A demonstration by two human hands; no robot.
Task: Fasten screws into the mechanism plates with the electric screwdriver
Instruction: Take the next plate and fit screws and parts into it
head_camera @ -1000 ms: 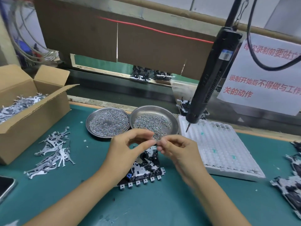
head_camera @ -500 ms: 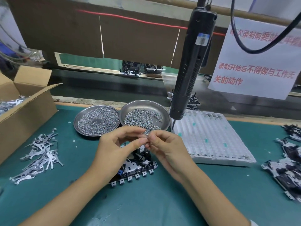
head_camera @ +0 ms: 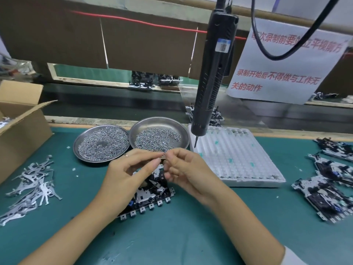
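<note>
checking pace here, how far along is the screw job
Done: nothing provably; several plates lie at right, state unclear. In hand: left hand and right hand pinch something tiny, likely a screw, over one plate. Left: driving it; the screwdriver hangs untouched.

I have one view only — a wide-angle camera on the person's head, looking forward and down over the green bench (head_camera: 191, 236). It sits close: both forearms enter from the bottom edge. The hanging screwdriver (head_camera: 214, 73) crosses the upper frame — edges look bent, probably lens distortion.
</note>
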